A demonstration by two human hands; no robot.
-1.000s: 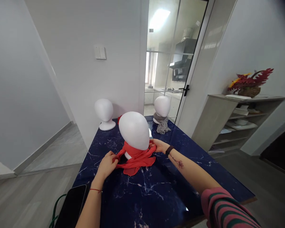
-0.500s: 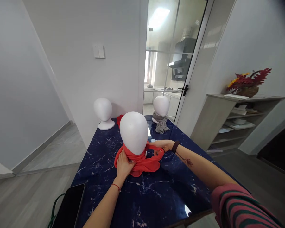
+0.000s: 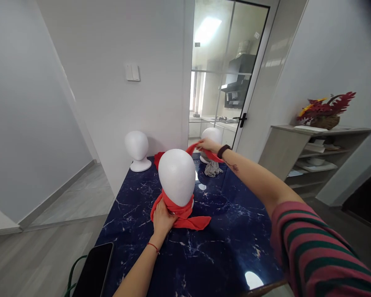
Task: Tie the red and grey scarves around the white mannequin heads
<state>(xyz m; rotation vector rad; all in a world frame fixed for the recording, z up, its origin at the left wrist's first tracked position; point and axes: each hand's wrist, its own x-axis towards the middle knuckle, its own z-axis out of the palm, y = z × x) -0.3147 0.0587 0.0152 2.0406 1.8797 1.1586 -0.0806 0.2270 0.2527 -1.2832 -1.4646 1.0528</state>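
Red scarf (image 3: 194, 222) is seen wrapped around the neck of the near foam head (image 3: 177, 177), which stands on the dark marbled table (image 3: 228, 231). One tail is spread on the tabletop just right of the base; the other end is drawn up and back past the head.

Left hand (image 3: 163, 219): fingers are closed on the scarf at the front of the neck and pressed against the base.
Right hand (image 3: 206, 145): raised behind the head, pinched shut on the scarf end; the cloth is held taut.

Risks, as judged:
- The head is steadied by the left hand alone. It could be tipped or lifted by too hard an upward pull from the right.
- If the left grip is slackened, the wrap could be dragged round the neck or off it.
- The rear head (image 3: 212, 134) with its grey scarf (image 3: 212, 168) is close behind the raised hand and could be knocked by a backward sweep.
- A phone (image 3: 92, 270) lies at the near-left corner beside the left forearm; it could be nudged off the edge.
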